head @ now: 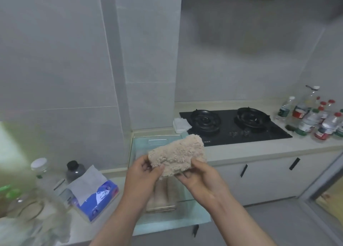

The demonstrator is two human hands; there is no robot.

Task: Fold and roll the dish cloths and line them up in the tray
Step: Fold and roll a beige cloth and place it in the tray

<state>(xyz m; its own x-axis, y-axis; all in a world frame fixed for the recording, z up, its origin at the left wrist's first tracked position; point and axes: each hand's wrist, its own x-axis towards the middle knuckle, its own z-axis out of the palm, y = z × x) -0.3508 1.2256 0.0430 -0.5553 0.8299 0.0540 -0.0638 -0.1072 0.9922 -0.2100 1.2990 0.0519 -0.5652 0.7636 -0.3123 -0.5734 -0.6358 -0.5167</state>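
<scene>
Both hands held a fluffy beige folded dish cloth (178, 153) in the air above the pale green rectangular tray (193, 218) on the light surface (232, 153). The left hand (142, 173) pinched the cloth's left end between curled thumb and fingers, while the right hand (201, 178) gripped its right edge, thumb on top and fingers beneath. Under it, blurred, beige rolls (163, 195) lay in the tray.
</scene>
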